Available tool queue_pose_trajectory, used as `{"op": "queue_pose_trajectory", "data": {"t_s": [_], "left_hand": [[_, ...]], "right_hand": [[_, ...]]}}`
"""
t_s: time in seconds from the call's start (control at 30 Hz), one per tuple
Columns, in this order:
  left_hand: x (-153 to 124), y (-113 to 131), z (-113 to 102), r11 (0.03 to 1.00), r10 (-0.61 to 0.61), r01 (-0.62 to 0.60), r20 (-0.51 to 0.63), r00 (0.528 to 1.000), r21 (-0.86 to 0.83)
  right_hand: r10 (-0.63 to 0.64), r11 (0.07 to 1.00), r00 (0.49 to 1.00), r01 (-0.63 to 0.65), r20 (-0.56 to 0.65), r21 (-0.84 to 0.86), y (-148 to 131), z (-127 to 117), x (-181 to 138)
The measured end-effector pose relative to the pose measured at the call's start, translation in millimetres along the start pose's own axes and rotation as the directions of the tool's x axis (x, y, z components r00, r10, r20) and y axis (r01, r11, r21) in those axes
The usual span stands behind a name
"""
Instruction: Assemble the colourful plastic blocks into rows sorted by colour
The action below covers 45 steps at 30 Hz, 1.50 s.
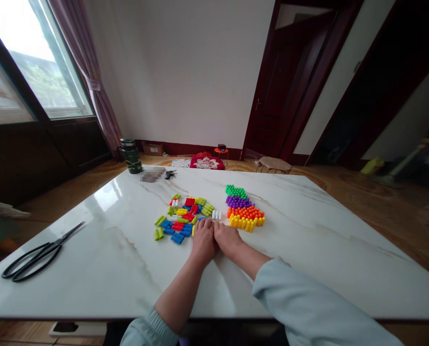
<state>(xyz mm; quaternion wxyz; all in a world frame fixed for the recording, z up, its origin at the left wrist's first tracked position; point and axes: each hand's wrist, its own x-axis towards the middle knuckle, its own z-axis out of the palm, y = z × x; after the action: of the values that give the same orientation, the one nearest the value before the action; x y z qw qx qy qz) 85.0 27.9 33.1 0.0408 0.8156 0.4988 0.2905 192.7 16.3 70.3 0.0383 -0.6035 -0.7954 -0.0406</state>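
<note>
My left hand point(204, 238) and my right hand point(228, 238) meet side by side low over the table, fingers curled inward and backs turned up to me. Their fingertips are hidden, so whatever they pinch cannot be made out. Just beyond them lie white plastic pieces point(217, 215). A loose spread of small red, blue, lime, yellow and white plastic pieces point(178, 226) lies by my left hand. Beyond my right hand stand grouped peg-like pieces: yellow point(242, 222), orange point(245, 213), purple point(237, 202) and green point(235, 191).
The white marble-patterned table point(308, 250) carries long black-handled scissors point(43, 254) at the left. Toward its far left corner are a camouflage flask point(131, 156), a blurred-out item point(151, 174) and dark keys point(170, 174). Behind the table stands a round stool point(274, 164).
</note>
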Motion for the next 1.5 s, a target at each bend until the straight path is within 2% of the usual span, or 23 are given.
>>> {"op": "queue_pose_trajectory", "data": {"t_s": [0.1,0.23,0.33,0.43,0.57,0.67,0.73,0.87,1.0,1.2,1.5], "left_hand": [[0,-2,2,1.000,0.008,-0.008,0.001,1.000,0.017],[0,-2,5,0.999,0.015,-0.014,-0.020,1.000,0.043],[0,-2,6,0.998,0.007,-0.007,-0.004,1.000,0.058],[1,-3,6,0.997,0.005,-0.006,0.010,1.000,0.074],[1,-4,6,0.997,0.015,-0.016,0.014,1.000,0.077],[1,-4,6,0.998,0.007,-0.009,0.019,1.000,0.067],[2,-5,6,0.998,0.005,-0.006,0.017,1.000,0.057],[2,-4,7,0.999,0.006,-0.007,0.010,1.000,0.042],[2,-4,7,0.999,0.012,-0.012,0.008,1.000,0.041],[2,-5,8,0.999,0.031,-0.031,-0.009,0.999,0.022],[2,-2,6,0.999,0.033,-0.033,0.003,0.999,-0.011]], "right_hand": [[0.006,0.998,1.000,-0.005,-0.022,0.065,15,-11,-6],[0.066,0.933,0.984,-0.002,-0.166,0.360,54,-19,-14],[0.152,0.837,0.957,0.009,-0.248,0.547,85,-13,-18],[0.225,0.784,0.945,-0.030,-0.239,0.620,106,-2,-20],[0.210,0.794,0.960,-0.059,-0.183,0.604,118,2,-24],[0.185,0.810,0.964,-0.039,-0.192,0.585,131,-9,-29],[0.213,0.833,0.953,-0.061,-0.216,0.549,144,-18,-35],[0.311,0.904,0.936,-0.239,-0.163,0.354,170,-29,-47],[0.386,0.912,0.921,-0.371,-0.058,0.175,177,-26,-54],[0.435,0.889,0.899,-0.418,-0.058,0.189,169,-16,-50],[0.386,0.900,0.914,-0.343,-0.124,0.270,167,1,-41]]}}
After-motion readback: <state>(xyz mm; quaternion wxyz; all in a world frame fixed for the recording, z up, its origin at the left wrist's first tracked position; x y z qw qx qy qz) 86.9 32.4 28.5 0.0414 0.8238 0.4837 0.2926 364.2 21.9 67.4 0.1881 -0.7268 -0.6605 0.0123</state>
